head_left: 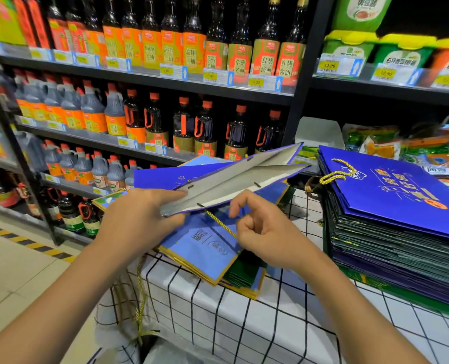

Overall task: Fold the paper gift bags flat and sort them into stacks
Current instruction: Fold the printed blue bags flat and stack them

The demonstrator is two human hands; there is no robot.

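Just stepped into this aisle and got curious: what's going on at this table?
A person is flattening blue paper gift bags. The left hand holds the near end of a nearly closed bag by its open top, while the right hand pinches its yellow cord handle. A few loose bags lie beneath on the checked tablecloth. A tall stack of flattened bags stands to the right.

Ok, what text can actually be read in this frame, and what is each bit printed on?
"12.90": yellow price tag, right shelf rail.
"12.90": next price tag along.
"6.00": price tag under the bottles.
"红烧酱油": bottle label.
"6月香豆瓣": green tub.
Gift bag lettering and other tags: too blurred.
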